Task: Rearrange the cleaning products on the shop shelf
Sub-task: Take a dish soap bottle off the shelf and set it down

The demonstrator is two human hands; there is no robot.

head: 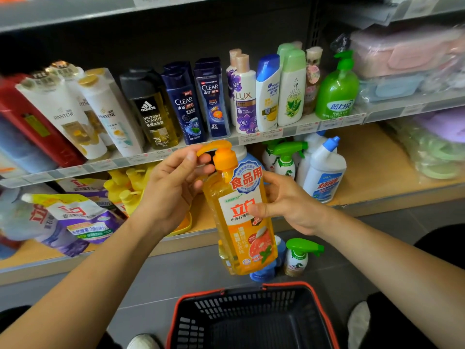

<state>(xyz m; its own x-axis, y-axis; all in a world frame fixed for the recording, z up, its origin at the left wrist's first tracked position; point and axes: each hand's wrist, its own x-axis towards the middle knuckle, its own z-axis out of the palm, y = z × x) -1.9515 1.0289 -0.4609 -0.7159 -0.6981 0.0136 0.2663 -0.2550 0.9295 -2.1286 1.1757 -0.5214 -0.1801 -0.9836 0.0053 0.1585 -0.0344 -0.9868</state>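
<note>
An orange dish-soap pump bottle (242, 217) is held upright in front of the lower shelf (372, 170). My right hand (286, 205) grips its body from the right, thumb across the label. My left hand (171, 182) pinches the orange pump spout at the top. Behind the bottle, on the lower shelf, stand white toilet-cleaner bottles with blue caps (324, 172) and green-trigger spray bottles (286, 159). Yellow pump bottles (125, 187) and purple refill pouches (75, 217) lie at the left of that shelf.
The upper shelf (176, 153) carries shampoo and body-wash bottles and a green pump bottle (338, 89). On the floor stand a green-trigger spray bottle (299, 256) and a blue item half hidden behind the orange bottle. A black basket with a red rim (251, 321) sits below.
</note>
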